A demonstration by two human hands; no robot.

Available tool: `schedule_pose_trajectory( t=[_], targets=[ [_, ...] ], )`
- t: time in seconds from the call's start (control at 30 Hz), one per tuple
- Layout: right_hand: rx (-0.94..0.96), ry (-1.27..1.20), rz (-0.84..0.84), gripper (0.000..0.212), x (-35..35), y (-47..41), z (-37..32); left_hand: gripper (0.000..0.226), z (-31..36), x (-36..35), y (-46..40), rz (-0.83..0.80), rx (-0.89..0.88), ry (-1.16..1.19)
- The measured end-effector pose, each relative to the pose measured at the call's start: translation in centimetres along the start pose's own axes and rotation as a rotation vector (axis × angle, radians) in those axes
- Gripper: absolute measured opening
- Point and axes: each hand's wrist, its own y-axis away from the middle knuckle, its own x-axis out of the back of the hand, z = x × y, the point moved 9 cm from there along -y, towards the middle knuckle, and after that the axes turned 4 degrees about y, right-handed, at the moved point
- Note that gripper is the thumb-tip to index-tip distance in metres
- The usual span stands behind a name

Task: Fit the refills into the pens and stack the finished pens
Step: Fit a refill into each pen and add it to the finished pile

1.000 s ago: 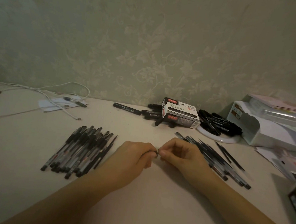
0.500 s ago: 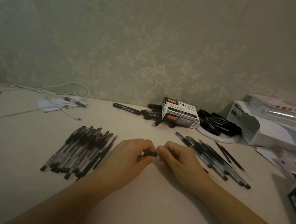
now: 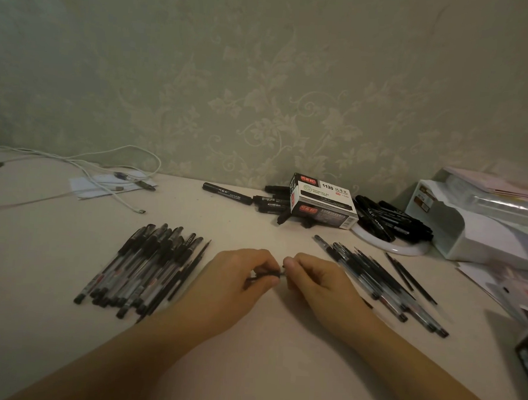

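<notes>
From the head camera, I have both hands low over the middle of the table (image 3: pixel 261 369), knuckles up, fingertips almost meeting. My left hand (image 3: pixel 236 278) curls its fingers around a dark pen (image 3: pixel 264 275) and holds it roughly level, the near end poking out toward my right. My right hand (image 3: pixel 316 280) pinches that end between thumb and forefinger; what exactly sits under the fingertips is too small and dark for me to tell.

To my left lies a pile of capped pens (image 3: pixel 147 270), side by side and overlapping, all slanting the same way. To my right is a looser spread of pens and thin refills (image 3: pixel 384 281), fanned out across the tabletop near my right wrist.

Farther back, by the wall, a pen box (image 3: pixel 324 202) rests on some black markers (image 3: pixel 266 200), with more markers heaped on a white round dish (image 3: pixel 392 246). A white cable (image 3: pixel 103 171) loops at the far left, and a white organiser tray (image 3: pixel 477 231) stands at the far right.
</notes>
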Motion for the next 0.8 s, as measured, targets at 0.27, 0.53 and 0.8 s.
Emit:
schedule_pose_trajectory(
  t=[0.27,0.53,0.8],
  targets=[
    [-0.007,-0.038,-0.046,0.010,-0.3,0.1,-0.2,0.012,-0.2,-0.2,0.0,-0.016,0.009,0.010],
    [0.023,-0.005,-0.053,0.033,-0.3,0.1,-0.6,0.009,0.3,-0.1,-0.3,-0.013,-0.018,0.008],
    [0.055,0.016,0.085,0.033,0.6,0.3,-1.2,0.005,0.2,0.5,-0.1,0.041,0.001,0.007]
  ],
)
